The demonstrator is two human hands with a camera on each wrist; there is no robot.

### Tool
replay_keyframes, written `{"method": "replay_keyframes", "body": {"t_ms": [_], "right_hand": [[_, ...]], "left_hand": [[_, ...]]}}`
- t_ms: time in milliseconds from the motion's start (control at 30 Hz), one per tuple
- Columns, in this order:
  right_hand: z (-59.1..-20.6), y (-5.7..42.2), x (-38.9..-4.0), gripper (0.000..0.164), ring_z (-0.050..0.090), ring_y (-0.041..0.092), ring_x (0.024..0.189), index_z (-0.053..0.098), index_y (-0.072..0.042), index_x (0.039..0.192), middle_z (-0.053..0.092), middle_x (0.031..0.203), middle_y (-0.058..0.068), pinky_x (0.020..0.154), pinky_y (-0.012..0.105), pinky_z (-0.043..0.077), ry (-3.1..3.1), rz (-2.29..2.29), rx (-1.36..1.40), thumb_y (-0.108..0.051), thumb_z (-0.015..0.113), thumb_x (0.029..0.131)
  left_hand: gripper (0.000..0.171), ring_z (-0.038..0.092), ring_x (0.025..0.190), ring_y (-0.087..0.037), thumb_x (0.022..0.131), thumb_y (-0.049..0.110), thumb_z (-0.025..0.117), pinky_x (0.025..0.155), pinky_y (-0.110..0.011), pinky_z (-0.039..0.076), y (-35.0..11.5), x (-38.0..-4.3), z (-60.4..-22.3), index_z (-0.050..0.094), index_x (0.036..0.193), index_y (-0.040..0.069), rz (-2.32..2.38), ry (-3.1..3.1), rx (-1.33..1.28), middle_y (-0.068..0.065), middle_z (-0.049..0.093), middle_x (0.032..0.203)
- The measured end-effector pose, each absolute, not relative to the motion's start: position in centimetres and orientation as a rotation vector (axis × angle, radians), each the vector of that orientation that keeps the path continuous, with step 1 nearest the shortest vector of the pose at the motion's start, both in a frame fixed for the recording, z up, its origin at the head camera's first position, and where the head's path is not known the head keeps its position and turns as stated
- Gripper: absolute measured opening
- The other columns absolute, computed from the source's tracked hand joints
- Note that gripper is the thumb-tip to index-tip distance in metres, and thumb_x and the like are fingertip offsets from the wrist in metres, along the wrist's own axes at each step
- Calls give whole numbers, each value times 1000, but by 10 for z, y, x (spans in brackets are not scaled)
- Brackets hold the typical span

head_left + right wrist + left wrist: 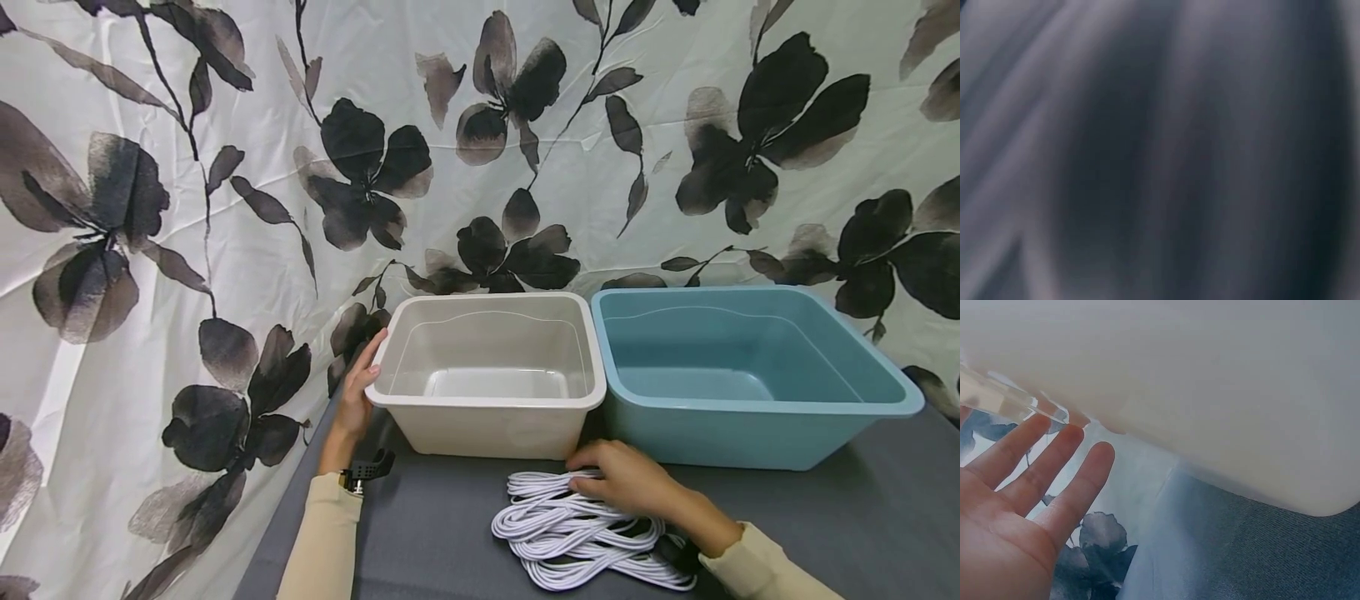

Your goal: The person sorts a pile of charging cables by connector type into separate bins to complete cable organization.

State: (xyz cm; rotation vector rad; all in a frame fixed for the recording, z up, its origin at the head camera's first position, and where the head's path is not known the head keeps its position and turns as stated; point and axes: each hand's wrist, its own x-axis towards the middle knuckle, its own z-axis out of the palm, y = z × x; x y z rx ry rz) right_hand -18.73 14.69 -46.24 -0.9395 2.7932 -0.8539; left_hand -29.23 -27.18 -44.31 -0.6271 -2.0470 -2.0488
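A beige plastic basin (pixel 487 429) stands upright on the grey tabletop. My left hand (pixel 356 396) touches its left side at the rim, and the left wrist view shows the fingers (pixel 1094 465) extended along the basin's wall (pixel 1210 394). In front of the basins lies a looped bundle of white cord (pixel 562 533). My right hand (pixel 626 479) grips the bundle's far edge, with strands between thumb and fingers. Blurred strands of cord (pixel 1010 144) fill part of the right wrist view, where the hand itself cannot be made out.
A larger blue basin (pixel 720 433) stands right beside the beige one, their rims touching or nearly so. Behind both hangs a white curtain (pixel 465 200) with dark flowers. Grey cloth (pixel 442 533) covers the tabletop, whose left edge runs near my left forearm.
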Motion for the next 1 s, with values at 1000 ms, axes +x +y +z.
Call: {"method": "replay_keyframes", "body": {"t_ms": [1000], "right_hand": [[-459,148,-184,16,69,6,90,79,-19,102,77,98,-11,76,32,56,2883,-892,-1012,-30,75,91]], "left_hand": [[68,42,137,-22,94,23,35,101,-31,42,-273,-295,-445,31,162,14,-2049,-2052,-633,-11,30,167]]}}
